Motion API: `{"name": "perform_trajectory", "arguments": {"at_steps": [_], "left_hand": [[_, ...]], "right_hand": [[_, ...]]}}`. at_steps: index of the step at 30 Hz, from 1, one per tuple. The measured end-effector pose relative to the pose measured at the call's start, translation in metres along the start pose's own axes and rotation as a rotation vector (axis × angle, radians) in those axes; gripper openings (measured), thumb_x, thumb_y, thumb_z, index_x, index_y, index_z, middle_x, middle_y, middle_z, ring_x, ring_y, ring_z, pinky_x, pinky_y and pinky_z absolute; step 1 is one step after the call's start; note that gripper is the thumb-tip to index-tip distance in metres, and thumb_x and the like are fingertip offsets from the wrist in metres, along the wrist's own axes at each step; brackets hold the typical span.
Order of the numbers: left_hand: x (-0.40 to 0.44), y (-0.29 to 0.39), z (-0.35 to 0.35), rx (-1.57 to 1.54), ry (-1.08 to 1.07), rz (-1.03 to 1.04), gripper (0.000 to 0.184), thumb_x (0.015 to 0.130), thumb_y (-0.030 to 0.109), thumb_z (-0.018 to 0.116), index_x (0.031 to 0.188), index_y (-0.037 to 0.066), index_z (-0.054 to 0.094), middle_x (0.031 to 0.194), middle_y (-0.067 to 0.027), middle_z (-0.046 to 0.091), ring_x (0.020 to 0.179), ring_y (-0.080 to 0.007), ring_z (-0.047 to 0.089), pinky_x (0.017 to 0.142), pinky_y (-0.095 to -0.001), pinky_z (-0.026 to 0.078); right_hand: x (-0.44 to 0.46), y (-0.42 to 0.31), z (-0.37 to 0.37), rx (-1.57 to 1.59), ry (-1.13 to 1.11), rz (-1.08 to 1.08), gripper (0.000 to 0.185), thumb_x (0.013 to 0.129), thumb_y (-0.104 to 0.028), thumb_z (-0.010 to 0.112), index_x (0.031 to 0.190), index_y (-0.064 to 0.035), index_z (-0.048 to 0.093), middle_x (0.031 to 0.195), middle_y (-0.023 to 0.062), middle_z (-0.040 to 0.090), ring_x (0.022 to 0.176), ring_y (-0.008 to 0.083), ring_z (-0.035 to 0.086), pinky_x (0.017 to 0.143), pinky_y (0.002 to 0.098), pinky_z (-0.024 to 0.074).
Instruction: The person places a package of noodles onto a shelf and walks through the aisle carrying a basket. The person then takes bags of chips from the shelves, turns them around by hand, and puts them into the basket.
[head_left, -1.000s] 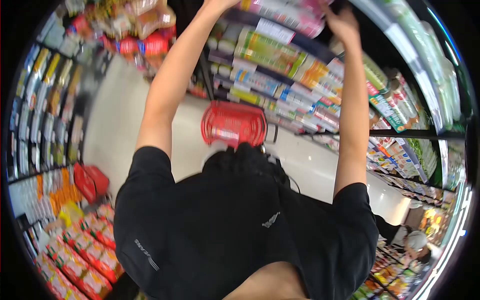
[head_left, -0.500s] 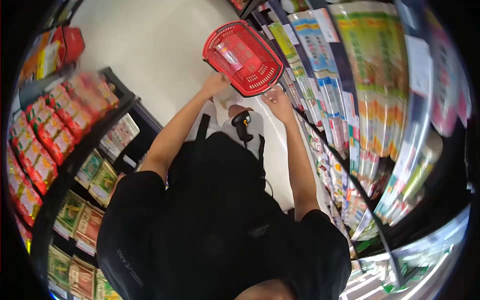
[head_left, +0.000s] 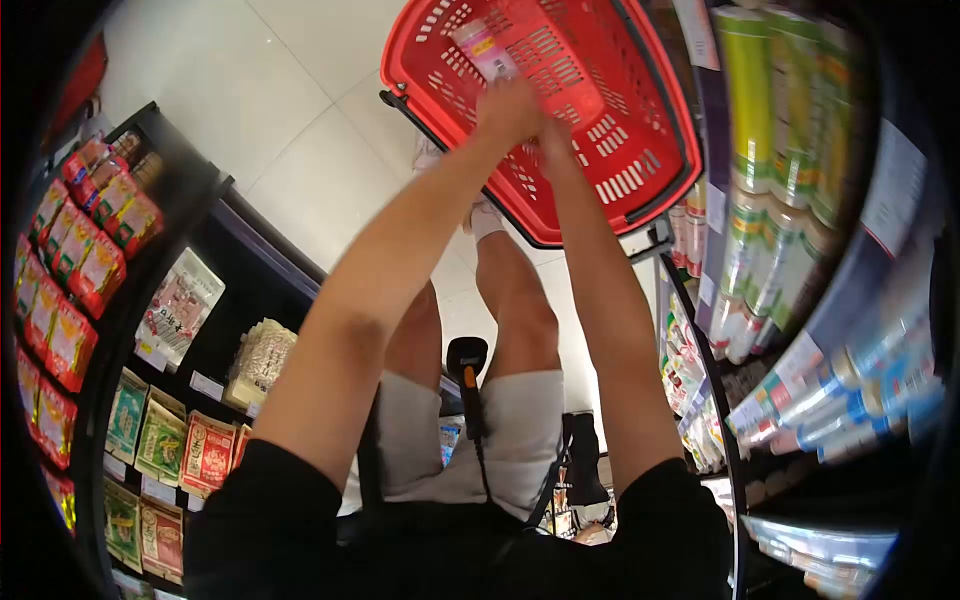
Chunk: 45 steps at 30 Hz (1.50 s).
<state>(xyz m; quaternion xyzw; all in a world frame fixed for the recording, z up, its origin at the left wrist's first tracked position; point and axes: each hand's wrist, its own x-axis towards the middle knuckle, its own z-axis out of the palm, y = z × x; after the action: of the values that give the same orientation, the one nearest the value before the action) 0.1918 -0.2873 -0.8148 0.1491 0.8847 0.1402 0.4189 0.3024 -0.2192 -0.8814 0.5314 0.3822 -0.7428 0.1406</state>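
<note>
A person's left grip (head_left: 508, 110) and right grip (head_left: 553, 135) meet over a red basket (head_left: 630, 120), its pink pack (head_left: 485, 48) just beyond the left; blur obscures whether either is clenched.

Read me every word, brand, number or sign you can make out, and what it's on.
No text can be quoted with certainty.
Pink-and-white pack in the red basket: label too blurred.
White pack on the left shelf: characters too unclear.
Red packets: print too small.
White shelf tag, right: too blurred.
</note>
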Motion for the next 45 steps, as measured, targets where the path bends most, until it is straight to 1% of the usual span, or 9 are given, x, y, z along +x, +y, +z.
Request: {"name": "perform_trajectory", "arguments": {"at_steps": [5,9,19,26,28,33,39,41,45], "left_hand": [[0.100,-0.037,0.009,0.376,0.184,-0.036,0.059,0.074,0.032,0.058,0.119,-0.005,0.048,0.122,-0.0235,0.048,0.120,-0.0324,0.043,0.100,-0.0440,0.033],[0.134,-0.051,0.002,0.309,0.066,-0.151,0.055,0.081,0.029,0.060,0.121,-0.005,0.045,0.126,-0.0196,0.049,0.119,-0.0287,0.048,0.095,-0.0376,0.042],[0.152,-0.047,0.008,0.181,0.019,-0.291,0.082,0.073,0.047,0.059,0.130,-0.005,0.034,0.136,-0.0213,0.038,0.127,-0.0323,0.036,0.106,-0.0408,0.028],[0.042,-0.006,-0.069,0.049,0.067,-0.113,0.065,0.065,0.042,0.064,0.115,0.001,0.055,0.123,-0.0204,0.049,0.120,-0.0333,0.043,0.098,-0.0459,0.032],[-0.032,0.019,-0.136,-0.086,-0.067,-0.100,0.065,0.065,0.046,0.063,0.111,0.001,0.056,0.117,-0.0201,0.052,0.114,-0.0344,0.046,0.095,-0.0469,0.035],[-0.255,0.056,-0.293,-0.514,0.279,0.146,0.056,0.071,0.037,0.066,0.108,-0.003,0.054,0.107,-0.0179,0.057,0.105,-0.0287,0.053,0.090,-0.0388,0.041],[-0.371,0.108,-0.386,-1.371,-0.258,0.401,0.039,0.089,0.029,0.044,0.108,-0.004,0.054,0.109,-0.0193,0.058,0.098,-0.0261,0.058,0.086,-0.0350,0.046],[-0.392,0.125,-0.415,-1.545,-0.655,0.319,0.034,0.090,0.025,0.043,0.094,-0.005,0.059,0.104,-0.0191,0.061,0.097,-0.0243,0.059,0.084,-0.0348,0.048],[-0.381,0.144,-0.434,-1.299,-0.461,0.410,0.046,0.092,0.034,0.040,0.078,-0.006,0.060,0.091,-0.0219,0.065,0.086,-0.0258,0.063,0.084,-0.0373,0.049]], "right_hand": [[0.040,-0.003,0.011,-0.305,0.383,0.335,0.028,0.076,-0.027,0.066,0.093,-0.0045,0.060,0.088,0.0095,0.062,0.077,0.0173,0.055,0.066,0.0326,0.0445],[0.087,0.042,-0.018,-0.028,0.269,0.203,0.040,0.075,-0.026,0.067,0.106,-0.0026,0.056,0.099,0.0096,0.059,0.092,0.0220,0.055,0.084,0.0371,0.0424],[0.070,0.039,-0.012,0.306,0.186,0.185,0.038,0.074,-0.021,0.061,0.106,-0.0043,0.052,0.105,0.0119,0.055,0.101,0.0235,0.052,0.095,0.0349,0.0369],[-0.065,-0.022,-0.013,0.261,0.303,0.028,0.034,0.079,-0.027,0.059,0.103,-0.0045,0.057,0.095,0.0052,0.060,0.084,0.0163,0.058,0.076,0.0293,0.0459],[-0.144,-0.060,-0.007,0.202,0.425,-0.076,0.015,0.076,-0.022,0.061,0.073,-0.0080,0.056,0.061,-0.0033,0.042,0.053,0.0077,0.039,0.049,0.0232,0.0320],[-0.438,-0.192,0.022,-0.104,0.526,-0.221,0.035,0.085,-0.036,0.055,0.087,-0.0018,0.063,0.077,0.0042,0.060,0.072,0.0129,0.057,0.065,0.0256,0.0452],[-0.542,-0.245,0.054,0.557,-0.237,-0.398,0.042,0.086,-0.034,0.050,0.109,0.0007,0.055,0.103,0.0120,0.062,0.099,0.0245,0.059,0.088,0.0396,0.0448],[-0.552,-0.239,0.049,0.624,-0.223,-0.430,0.040,0.085,-0.032,0.050,0.108,0.0007,0.055,0.101,0.0123,0.062,0.097,0.0246,0.059,0.087,0.0387,0.0458],[-0.583,-0.254,0.059,0.692,-0.047,-0.438,0.038,0.084,-0.035,0.051,0.100,-0.0015,0.059,0.096,0.0103,0.064,0.089,0.0229,0.062,0.079,0.0365,0.0494]]}}
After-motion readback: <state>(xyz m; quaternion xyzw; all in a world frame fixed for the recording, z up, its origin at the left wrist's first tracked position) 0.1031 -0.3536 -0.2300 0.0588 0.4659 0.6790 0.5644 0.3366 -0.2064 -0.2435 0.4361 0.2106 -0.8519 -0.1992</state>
